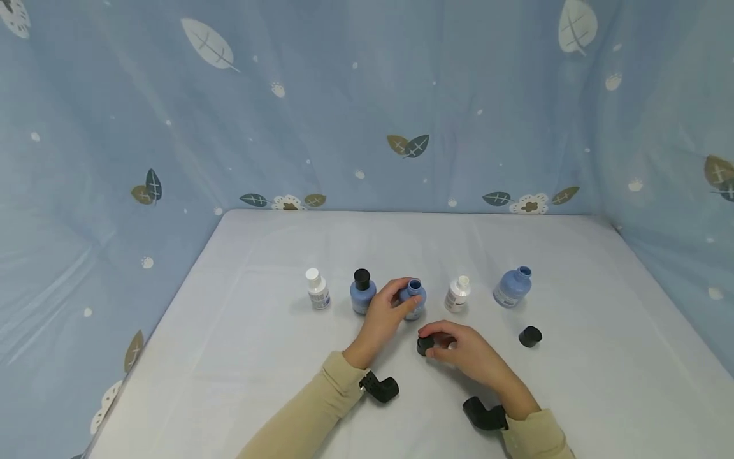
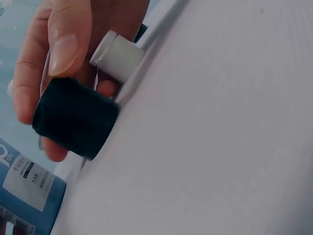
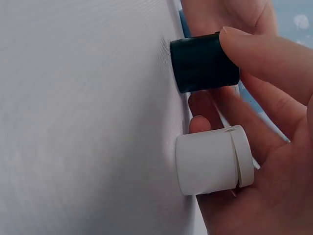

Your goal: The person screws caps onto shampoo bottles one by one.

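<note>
My left hand [image 1: 381, 319] grips an uncapped blue bottle [image 1: 420, 294] standing upright, thumb in front and fingers behind it. Closer to me, my right hand [image 1: 467, 352] pinches a black cap [image 1: 424, 346] low at the tabletop. The right wrist view shows the thumb on that black cap [image 3: 205, 63], with a white flip-top cap [image 3: 208, 161] standing under the palm. Part of the blue bottle's label [image 2: 32, 181] shows in the left wrist view.
Left of the held bottle stand a black-capped blue bottle [image 1: 362, 296] and a white bottle [image 1: 318, 292]. To its right are another white bottle [image 1: 457, 295], an open blue bottle [image 1: 510, 288] and a loose black cap [image 1: 530, 336]. A patterned blue curtain [image 1: 344, 108] surrounds the white table [image 1: 229, 382].
</note>
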Available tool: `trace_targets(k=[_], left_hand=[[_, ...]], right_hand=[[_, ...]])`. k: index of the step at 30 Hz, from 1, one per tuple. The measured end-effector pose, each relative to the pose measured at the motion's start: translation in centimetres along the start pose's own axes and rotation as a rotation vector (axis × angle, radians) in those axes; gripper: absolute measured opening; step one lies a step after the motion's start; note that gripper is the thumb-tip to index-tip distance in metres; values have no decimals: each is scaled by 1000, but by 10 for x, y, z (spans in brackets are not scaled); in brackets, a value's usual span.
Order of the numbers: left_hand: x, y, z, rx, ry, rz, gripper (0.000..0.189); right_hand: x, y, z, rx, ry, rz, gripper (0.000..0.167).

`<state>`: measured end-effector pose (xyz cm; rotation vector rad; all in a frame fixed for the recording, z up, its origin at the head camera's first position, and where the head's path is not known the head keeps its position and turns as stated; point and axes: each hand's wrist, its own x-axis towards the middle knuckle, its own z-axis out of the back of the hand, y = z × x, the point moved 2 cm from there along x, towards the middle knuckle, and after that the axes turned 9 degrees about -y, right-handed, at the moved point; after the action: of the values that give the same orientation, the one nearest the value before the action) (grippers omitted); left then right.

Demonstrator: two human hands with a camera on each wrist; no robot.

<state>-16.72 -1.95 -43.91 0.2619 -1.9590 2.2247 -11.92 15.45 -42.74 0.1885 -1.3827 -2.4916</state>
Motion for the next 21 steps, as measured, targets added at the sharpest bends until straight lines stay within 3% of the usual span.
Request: trace_targets(k=[9, 16, 21], left_hand=[[-3, 3, -5, -4, -51, -18, 33], [-10, -23, -3, -40, -33, -69, 31], [-10, -29, -3, -9, -34, -83, 30]], right_hand=[[-7, 21, 7, 57, -40, -71, 26], [-7, 7, 9, 85, -147, -90, 30], [-6, -1, 11, 173, -228, -75, 33]])
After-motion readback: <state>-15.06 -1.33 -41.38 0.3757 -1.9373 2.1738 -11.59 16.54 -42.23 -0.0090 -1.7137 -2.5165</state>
